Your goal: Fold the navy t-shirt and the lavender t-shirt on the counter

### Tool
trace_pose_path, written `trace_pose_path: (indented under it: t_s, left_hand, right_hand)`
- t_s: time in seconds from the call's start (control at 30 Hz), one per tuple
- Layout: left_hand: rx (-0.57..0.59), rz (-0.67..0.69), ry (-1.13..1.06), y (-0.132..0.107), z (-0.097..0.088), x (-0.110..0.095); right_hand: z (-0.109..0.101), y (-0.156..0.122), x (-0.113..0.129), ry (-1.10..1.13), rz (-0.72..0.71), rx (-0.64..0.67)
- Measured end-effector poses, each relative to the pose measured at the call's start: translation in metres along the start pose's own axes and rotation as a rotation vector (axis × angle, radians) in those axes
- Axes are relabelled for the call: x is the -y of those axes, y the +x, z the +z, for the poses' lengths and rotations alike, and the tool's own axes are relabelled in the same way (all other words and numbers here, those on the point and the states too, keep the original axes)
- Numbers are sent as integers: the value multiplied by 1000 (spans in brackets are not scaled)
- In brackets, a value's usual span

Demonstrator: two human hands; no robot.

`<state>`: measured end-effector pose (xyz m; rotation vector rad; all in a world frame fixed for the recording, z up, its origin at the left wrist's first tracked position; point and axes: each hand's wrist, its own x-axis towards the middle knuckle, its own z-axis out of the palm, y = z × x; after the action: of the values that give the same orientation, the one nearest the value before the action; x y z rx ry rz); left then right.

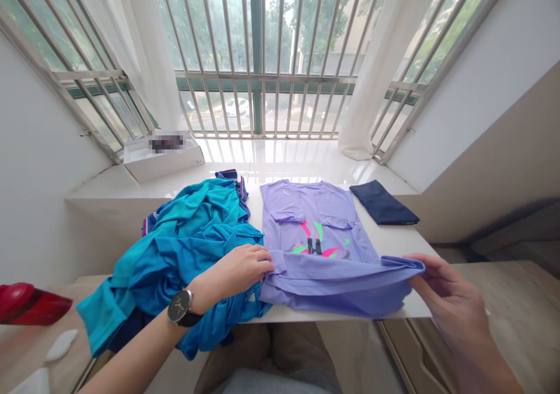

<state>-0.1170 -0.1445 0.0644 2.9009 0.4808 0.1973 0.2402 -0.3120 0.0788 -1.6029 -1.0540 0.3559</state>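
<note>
A lavender long-sleeved shirt (319, 289) lies on the white table (396, 242), its sleeves laid inward over a bright pink and green print. Its bottom edge is partly turned up toward the collar. My left hand (247, 265), a watch on the wrist, grips the left end of that turned edge; its fingertips are partly hidden. At the other end, my right hand (450, 292) pinches the fabric between thumb and fingers, lifting it slightly. Close beside my left forearm lies a rumpled heap of teal and blue clothes (192, 230).
A folded navy garment (385, 202) sits at the table's right back. An open white box (164, 157) stands on the window sill (280, 157) at left. Red object (32, 303) at far left. Barred window and white curtains behind.
</note>
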Motion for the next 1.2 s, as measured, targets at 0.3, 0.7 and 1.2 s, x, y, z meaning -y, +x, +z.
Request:
trace_pose_path:
  t_s: [0.3,0.7,1.2]
  left_hand:
    - [-152,-276,-519,11,-14,8]
    - [-145,-768,-756,77,30,96]
    - [40,-508,-500,76,12,103]
  right_hand:
    - [-9,8,-6,71,71,14]
    - [38,120,-96,-31,522,339]
    - [29,125,-95,167,509,607]
